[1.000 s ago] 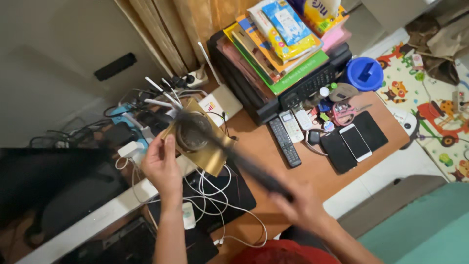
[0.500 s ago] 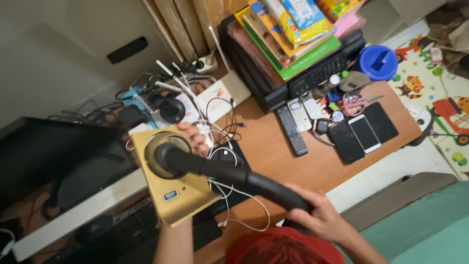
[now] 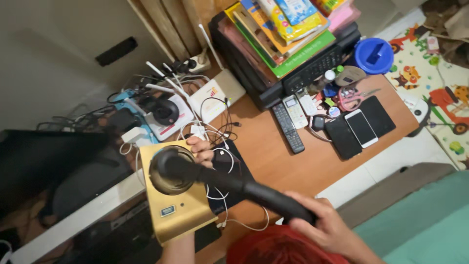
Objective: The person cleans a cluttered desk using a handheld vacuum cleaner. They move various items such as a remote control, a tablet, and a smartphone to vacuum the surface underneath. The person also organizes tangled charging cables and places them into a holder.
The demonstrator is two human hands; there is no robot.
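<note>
gold box (image 3: pixel 181 208) w/ small dark label low on front, left hand (image 3: pixel 201 150) gripping top edge; right hand (image 3: pixel 320 226) clamped on black hose (image 3: pixel 234 183).

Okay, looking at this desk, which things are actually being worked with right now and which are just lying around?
In hand:
left hand holding the gold box
right hand gripping the black hose, its end at the box's round opening

Lying about:
remote controls
phones
scissors
stack of books
white cables
blue lid

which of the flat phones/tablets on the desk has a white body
The middle phone, lying between two black slabs: a black one on its left and a larger black one on its right.
</note>
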